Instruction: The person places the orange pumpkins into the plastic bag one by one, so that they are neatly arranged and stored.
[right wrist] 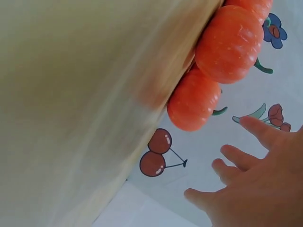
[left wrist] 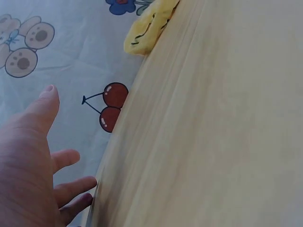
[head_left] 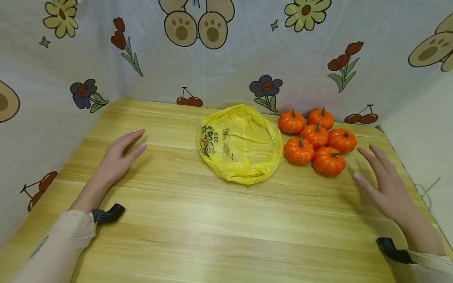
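Note:
A thin yellow plastic bag (head_left: 247, 141) with dark print lies spread in a round shape at the middle back of the table. Just right of it sits a cluster of several small orange pumpkins (head_left: 314, 135) with green stems. My left hand (head_left: 118, 157) is on the left side, apart from the bag, its fingers loosely extended and holding nothing. On the right, my right hand (head_left: 385, 188) is nearest the pumpkins without touching them, fingers spread. The right wrist view shows a pumpkin (right wrist: 229, 45) close beyond that hand. The left wrist view catches an edge of the bag (left wrist: 149, 30).
The wooden table (head_left: 212, 220) has its back edge against a pale cloth (head_left: 148, 23) printed with flowers, cherries and bear paws. A plain white surface (head_left: 424, 110) borders the table's right side. Each wrist wears a black device (head_left: 107, 214).

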Tool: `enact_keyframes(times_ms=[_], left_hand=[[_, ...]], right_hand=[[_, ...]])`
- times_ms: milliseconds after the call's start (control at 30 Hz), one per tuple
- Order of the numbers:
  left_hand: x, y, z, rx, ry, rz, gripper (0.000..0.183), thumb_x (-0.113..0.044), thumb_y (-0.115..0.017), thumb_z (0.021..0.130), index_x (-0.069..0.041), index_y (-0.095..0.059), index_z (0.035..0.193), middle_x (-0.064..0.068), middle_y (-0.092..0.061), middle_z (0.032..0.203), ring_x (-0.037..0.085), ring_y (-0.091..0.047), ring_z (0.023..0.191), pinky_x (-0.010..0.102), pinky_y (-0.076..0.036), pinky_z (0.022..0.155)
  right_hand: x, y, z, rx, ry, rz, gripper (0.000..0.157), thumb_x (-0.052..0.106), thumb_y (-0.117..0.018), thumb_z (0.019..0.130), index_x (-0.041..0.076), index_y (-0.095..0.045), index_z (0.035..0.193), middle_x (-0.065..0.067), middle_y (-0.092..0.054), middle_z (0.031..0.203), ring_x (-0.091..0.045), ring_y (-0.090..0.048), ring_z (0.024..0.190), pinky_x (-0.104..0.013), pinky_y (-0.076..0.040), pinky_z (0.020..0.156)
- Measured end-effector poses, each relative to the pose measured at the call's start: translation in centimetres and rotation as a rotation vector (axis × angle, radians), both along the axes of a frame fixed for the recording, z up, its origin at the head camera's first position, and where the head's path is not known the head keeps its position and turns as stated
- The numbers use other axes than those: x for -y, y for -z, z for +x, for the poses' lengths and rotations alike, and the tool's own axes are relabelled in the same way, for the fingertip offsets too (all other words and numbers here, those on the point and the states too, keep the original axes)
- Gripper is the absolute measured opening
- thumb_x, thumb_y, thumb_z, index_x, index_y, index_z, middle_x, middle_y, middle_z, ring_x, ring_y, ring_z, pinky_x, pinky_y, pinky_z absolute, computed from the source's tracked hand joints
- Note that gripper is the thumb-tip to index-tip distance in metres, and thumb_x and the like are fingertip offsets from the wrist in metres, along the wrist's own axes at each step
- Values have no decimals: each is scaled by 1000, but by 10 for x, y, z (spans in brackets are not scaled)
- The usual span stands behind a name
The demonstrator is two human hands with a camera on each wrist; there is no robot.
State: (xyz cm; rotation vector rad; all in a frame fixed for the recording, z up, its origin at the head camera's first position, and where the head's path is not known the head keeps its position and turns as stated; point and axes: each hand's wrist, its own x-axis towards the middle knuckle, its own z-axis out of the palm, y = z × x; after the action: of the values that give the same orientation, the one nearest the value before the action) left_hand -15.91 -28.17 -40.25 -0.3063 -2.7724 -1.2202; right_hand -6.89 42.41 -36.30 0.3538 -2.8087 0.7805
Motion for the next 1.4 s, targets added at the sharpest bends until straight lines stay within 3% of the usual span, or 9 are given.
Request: enact_keyframes(times_ms=[100, 267, 600, 800, 867, 967, 1100, 1200, 1400], left_hand=[[-5, 0, -3, 8, -4, -4, 58, -40, -61, 107, -20, -48, 160, 16, -42, 166, 43, -31, 155, 65, -20, 124], [-18, 1, -13, 19, -11, -3, 60, -44, -64, 105, -21, -50, 158, 13, -45, 164, 40, -32, 155, 64, -21, 124], [-56, 6, -31, 17, 27, 68, 62, -48, -66, 103, -20, -52, 156, 9, -51, 159, 35, -35, 153, 61, -22, 125], [-80, 7, -42, 6, 43, 87, 62, -50, -68, 101, -22, -55, 155, 7, -56, 156, 33, -39, 150, 60, -25, 124], [-87, 7, -46, 3, 45, 99, 62, -50, -68, 101, -22, -56, 154, 6, -57, 155, 31, -40, 149, 59, -25, 124], [-97, 6, -50, 9, 46, 114, 62, -51, -69, 100, -23, -56, 153, 5, -58, 154, 30, -41, 148, 56, -26, 125], [-109, 6, -56, 10, 55, 119, 62, -50, -71, 99, -23, -57, 153, 5, -60, 150, 29, -42, 147, 55, -27, 125], [-117, 6, -59, -7, 75, 121, 59, -45, -73, 99, -21, -59, 151, 6, -65, 144, 29, -45, 143, 55, -28, 123], [-130, 6, -62, -60, 145, 127, 53, -35, -76, 98, -19, -63, 147, 9, -72, 125, 29, -51, 130, 53, -33, 117]], right_hand=[[3, -3, -7, 2, 21, -10, 68, 18, -57, 105, 23, -31, 167, -11, -10, 178, -49, -6, 161, -88, -5, 110], [8, -6, -20, 13, 59, -22, 66, 23, -56, 106, 21, -30, 167, -11, -10, 178, -52, -11, 159, -86, -9, 112], [28, -12, -44, -38, 128, -46, 66, 30, -60, 105, 13, -36, 164, -22, -29, 169, -53, -24, 153, -77, -13, 120], [36, -11, -48, -30, 140, -42, 70, 31, -64, 103, 13, -35, 164, -25, -33, 164, -52, -35, 139, -73, -27, 109], [38, -11, -48, -30, 145, -42, 71, 31, -65, 102, 15, -35, 164, -26, -35, 162, -50, -37, 136, -65, -31, 108], [38, -9, -48, -31, 148, -41, 73, 31, -68, 101, 16, -36, 164, -27, -39, 157, -48, -40, 134, -36, -34, 110], [39, -7, -48, -16, 152, -50, 75, 31, -72, 99, 12, -38, 163, -28, -41, 152, -47, -42, 132, -4, -26, 92], [40, -4, -49, -11, 154, -68, 75, 29, -76, 97, 6, -41, 160, -29, -41, 147, -46, -44, 128, 3, -26, 87], [43, 0, -51, 0, 141, -67, 71, 25, -83, 91, -3, -50, 147, -26, -44, 137, -35, -45, 116, 5, -32, 81]])
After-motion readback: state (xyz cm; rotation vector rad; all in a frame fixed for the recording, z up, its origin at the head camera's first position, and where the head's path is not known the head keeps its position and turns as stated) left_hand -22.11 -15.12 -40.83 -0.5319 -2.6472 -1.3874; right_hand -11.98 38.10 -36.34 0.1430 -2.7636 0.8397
